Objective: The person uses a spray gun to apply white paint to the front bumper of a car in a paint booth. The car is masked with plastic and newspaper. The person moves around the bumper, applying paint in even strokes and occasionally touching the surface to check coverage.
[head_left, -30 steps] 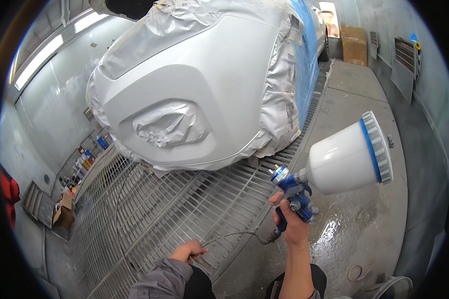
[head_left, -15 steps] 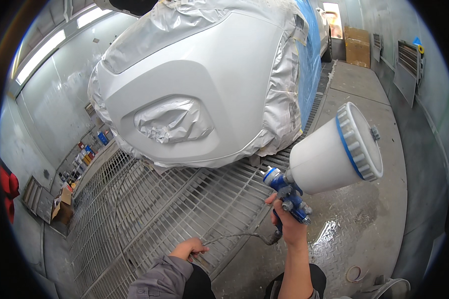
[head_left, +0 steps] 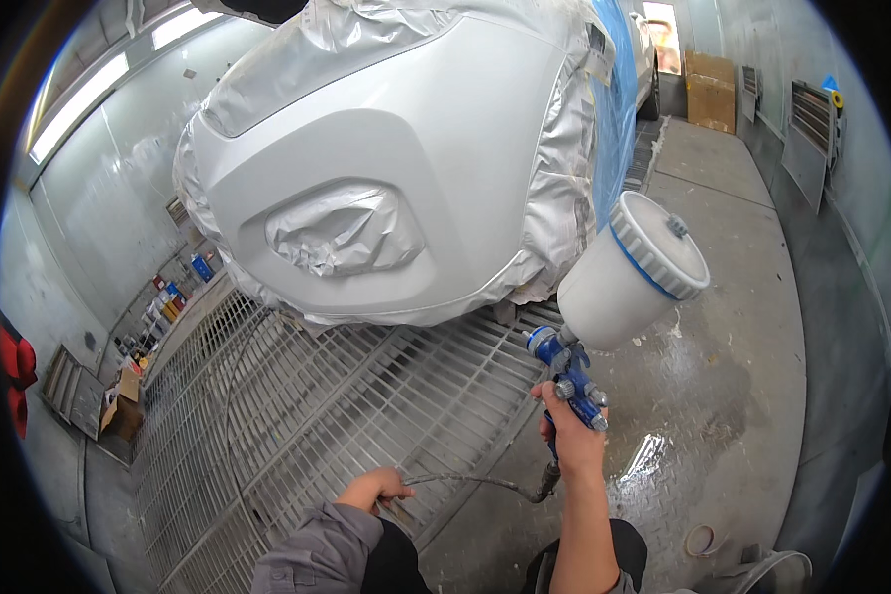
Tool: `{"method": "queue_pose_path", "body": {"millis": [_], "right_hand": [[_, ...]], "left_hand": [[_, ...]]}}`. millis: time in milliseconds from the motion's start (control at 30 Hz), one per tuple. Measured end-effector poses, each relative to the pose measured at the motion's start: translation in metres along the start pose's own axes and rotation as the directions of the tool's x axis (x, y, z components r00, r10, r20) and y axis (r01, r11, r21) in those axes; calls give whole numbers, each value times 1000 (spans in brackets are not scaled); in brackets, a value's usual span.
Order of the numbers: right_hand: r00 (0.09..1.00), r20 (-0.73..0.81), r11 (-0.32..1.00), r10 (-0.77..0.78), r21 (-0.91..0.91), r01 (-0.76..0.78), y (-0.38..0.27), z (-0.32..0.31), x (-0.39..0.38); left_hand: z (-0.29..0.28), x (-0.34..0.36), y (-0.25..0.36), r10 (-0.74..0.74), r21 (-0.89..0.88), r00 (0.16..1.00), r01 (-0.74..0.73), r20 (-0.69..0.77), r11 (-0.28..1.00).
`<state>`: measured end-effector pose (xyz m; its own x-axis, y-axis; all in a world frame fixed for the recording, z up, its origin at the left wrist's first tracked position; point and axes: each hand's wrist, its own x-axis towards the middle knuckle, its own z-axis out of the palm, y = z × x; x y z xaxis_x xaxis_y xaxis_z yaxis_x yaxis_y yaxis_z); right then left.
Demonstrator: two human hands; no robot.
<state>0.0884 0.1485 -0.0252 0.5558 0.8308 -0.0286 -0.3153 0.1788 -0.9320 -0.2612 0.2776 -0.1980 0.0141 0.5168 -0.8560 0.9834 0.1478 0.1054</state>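
Observation:
My right hand is wrapped round the grip of a blue spray gun, whose nozzle points left toward the car. On top of the gun sits a white paint cup with a ribbed lid, tilted up and right. From the gun's handle a dark air hose curves left to my left hand, which is closed on it. Ahead of both hands stands a pale grey car bumper, bordered by silvery masking film. Crumpled film covers the opening in the bumper.
Metal floor grating lies below the bumper, with worn plate flooring at right. A roll of tape rests near my right knee. Bottles and cans line the left wall by an opened cardboard box. Another carton stands far right.
The spray gun has turned in my right hand; its cup has swung left and slightly up, its nozzle facing more toward the bumper. My left hand stays almost where it was on the hose.

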Motion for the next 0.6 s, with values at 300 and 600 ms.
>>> {"method": "queue_pose_path", "body": {"millis": [300, 600], "right_hand": [[997, -49, 998, 65, -20, -66, 9, 0, 3], [999, -4, 992, 31, -126, -32, 24, -2, 5]], "left_hand": [[-1, -2, 4, -32, -1, 992, 32, 119, 999], [0, -6, 6, 7, 21, 986, -11, 165, 1000]]}}
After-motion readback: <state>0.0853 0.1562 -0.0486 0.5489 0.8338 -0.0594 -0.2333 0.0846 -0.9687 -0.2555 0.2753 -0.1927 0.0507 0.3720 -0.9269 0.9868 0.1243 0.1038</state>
